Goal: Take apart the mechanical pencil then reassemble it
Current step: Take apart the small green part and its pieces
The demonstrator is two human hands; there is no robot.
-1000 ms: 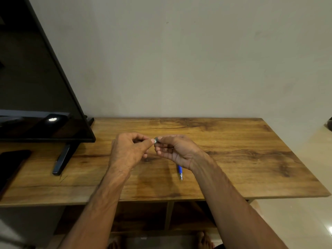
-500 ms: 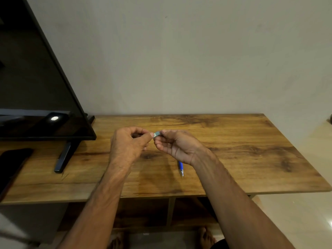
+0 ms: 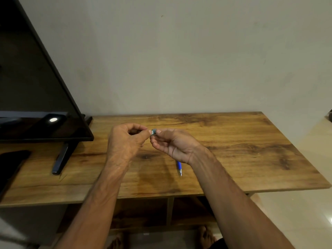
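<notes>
Pinching one mechanical pencil [image 3: 179, 165] end, left hand [image 3: 124, 141] and right hand [image 3: 175, 144] fingers curl.

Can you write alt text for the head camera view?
A person's left hand and right hand pinch a small silvery part between them above a wooden table. A blue pencil barrel shows below the right hand; a dark television stands at left.

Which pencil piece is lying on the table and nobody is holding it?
The blue barrel, lying on the table by the right hand. The small grey piece is pinched between that hand and the left hand.
</notes>
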